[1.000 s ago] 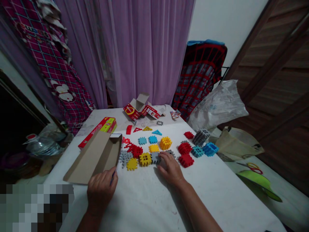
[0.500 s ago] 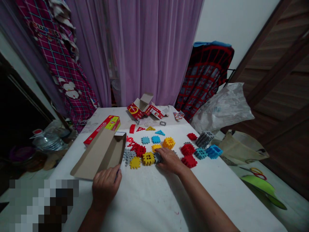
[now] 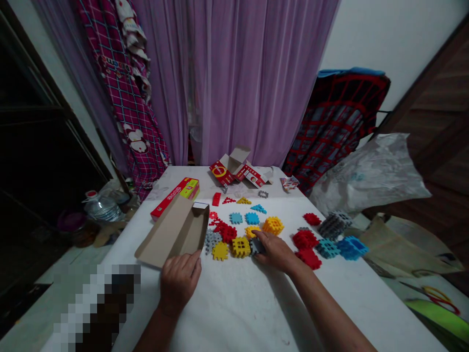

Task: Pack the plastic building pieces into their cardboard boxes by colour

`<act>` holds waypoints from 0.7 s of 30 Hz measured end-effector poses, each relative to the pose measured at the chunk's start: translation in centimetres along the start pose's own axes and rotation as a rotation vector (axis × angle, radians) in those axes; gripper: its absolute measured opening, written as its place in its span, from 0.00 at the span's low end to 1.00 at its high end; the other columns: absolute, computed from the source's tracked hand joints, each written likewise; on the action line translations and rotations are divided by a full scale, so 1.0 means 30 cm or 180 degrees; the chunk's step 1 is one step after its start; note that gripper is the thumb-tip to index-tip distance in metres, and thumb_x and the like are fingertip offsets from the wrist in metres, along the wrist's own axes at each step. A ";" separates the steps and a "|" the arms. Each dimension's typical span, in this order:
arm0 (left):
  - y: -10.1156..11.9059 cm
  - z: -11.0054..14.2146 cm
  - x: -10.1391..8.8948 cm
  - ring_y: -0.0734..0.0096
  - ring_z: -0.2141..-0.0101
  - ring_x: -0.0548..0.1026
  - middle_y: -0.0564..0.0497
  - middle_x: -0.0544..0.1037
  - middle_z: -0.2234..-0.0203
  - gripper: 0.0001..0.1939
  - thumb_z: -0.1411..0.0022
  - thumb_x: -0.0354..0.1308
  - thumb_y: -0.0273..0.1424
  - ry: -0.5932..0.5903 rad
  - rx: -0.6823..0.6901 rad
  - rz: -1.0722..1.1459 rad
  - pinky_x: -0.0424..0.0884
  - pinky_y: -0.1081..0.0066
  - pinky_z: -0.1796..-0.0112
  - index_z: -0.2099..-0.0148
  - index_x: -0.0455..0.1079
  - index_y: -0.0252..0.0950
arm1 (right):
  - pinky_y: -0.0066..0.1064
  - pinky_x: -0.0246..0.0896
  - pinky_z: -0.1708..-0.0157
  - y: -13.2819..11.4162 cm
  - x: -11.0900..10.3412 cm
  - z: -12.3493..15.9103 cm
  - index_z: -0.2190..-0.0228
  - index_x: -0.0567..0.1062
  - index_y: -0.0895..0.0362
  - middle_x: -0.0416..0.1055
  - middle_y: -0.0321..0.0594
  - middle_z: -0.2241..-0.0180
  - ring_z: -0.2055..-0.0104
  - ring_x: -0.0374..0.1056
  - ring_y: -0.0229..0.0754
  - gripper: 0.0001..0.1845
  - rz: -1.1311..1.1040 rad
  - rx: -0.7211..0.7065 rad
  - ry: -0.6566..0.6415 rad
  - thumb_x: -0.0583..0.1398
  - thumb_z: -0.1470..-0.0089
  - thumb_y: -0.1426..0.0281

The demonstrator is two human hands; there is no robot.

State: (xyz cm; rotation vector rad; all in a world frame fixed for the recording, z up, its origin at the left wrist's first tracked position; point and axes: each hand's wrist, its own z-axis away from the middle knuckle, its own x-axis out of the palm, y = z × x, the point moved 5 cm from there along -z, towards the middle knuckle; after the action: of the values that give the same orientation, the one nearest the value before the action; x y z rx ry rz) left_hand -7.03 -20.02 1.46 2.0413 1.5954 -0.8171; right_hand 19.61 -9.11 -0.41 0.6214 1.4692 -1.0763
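My left hand [image 3: 181, 279] is closed at the near edge of an open cardboard box [image 3: 172, 227], thumb toward its right corner. My right hand [image 3: 273, 250] curls around a dark grey building block [image 3: 256, 246], partly hidden under the fingers. Left of that block sits a yellow block [image 3: 241, 247], then a flat yellow piece [image 3: 220, 251]. Just beyond my fingers lies a yellow-orange piece [image 3: 251, 231], with an orange stack [image 3: 273, 225] behind the hand. Red pieces [image 3: 226, 231] and grey pieces [image 3: 212, 240] lie beside the box.
On the right are red stacks [image 3: 305, 239], a teal stack [image 3: 327, 248], a blue block [image 3: 352, 247] and a grey stack [image 3: 334, 225]. A red-yellow box [image 3: 176, 198] and a torn-open red box [image 3: 230, 168] lie farther back. Scissors [image 3: 436, 296] rest beyond the table's right side.
The camera view has turned left, so everything appears farther right. Both hands stay at the same things, the left at the box and the right at the grey block.
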 end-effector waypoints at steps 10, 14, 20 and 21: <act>0.001 0.001 -0.005 0.69 0.73 0.72 0.52 0.76 0.77 0.10 0.34 0.52 0.28 0.0050 -0.0141 0.0038 0.62 0.65 0.64 0.59 0.76 0.37 | 0.42 0.60 0.46 -0.007 -0.111 0.010 0.40 0.62 0.57 0.69 0.51 0.45 0.46 0.67 0.50 0.36 -0.0455 0.0127 0.0405 0.61 0.51 0.66; 0.000 0.005 0.001 0.70 0.71 0.73 0.52 0.77 0.75 0.11 0.34 0.52 0.29 -0.0154 -0.0195 0.0017 0.63 0.66 0.63 0.58 0.76 0.38 | 0.44 0.60 0.47 -0.083 -0.157 -0.022 0.41 0.63 0.56 0.70 0.50 0.46 0.47 0.67 0.51 0.37 -0.0746 -0.0050 0.0498 0.62 0.52 0.65; -0.001 0.011 0.003 0.69 0.71 0.72 0.52 0.76 0.75 0.11 0.33 0.51 0.29 -0.0168 -0.0283 0.0123 0.62 0.65 0.63 0.58 0.75 0.39 | 0.43 0.62 0.50 -0.245 -0.185 -0.101 0.42 0.64 0.53 0.71 0.47 0.48 0.49 0.69 0.50 0.36 -0.1220 -0.0437 0.0435 0.63 0.52 0.64; -0.002 0.013 0.006 0.69 0.71 0.72 0.52 0.76 0.75 0.10 0.33 0.51 0.29 -0.0176 -0.0296 0.0131 0.62 0.65 0.63 0.58 0.75 0.39 | 0.42 0.62 0.50 -0.267 -0.188 -0.117 0.42 0.64 0.53 0.72 0.47 0.48 0.49 0.69 0.49 0.36 -0.1275 -0.0489 0.0418 0.63 0.52 0.64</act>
State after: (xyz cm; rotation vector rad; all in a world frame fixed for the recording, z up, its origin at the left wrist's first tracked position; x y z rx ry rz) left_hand -7.12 -20.13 1.06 1.9630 1.5274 -0.7635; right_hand 12.26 -8.44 6.91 0.2977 1.8221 -1.2288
